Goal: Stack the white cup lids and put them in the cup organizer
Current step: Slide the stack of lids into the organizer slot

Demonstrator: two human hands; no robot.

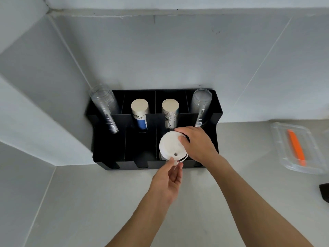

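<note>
A stack of white cup lids (pixel 170 146) with a small sip hole on top sits over the third front compartment of the black cup organizer (pixel 108 150). My right hand (pixel 197 143) grips the stack from the far right side, thumb on the top lid. My left hand (pixel 169 177) touches the stack's near edge with its fingertips, palm turned up. The lower lids are mostly hidden behind the top one and my fingers.
In the organizer's back row stand two stacks of clear plastic cups (pixel 105 109) (pixel 201 107) and two stacks of paper cups (pixel 139 113) (pixel 170 113). A clear tray (pixel 277 139) holding an orange tool (pixel 296 147) lies on the counter at right. A dark object (pixel 324 191) shows at the right edge.
</note>
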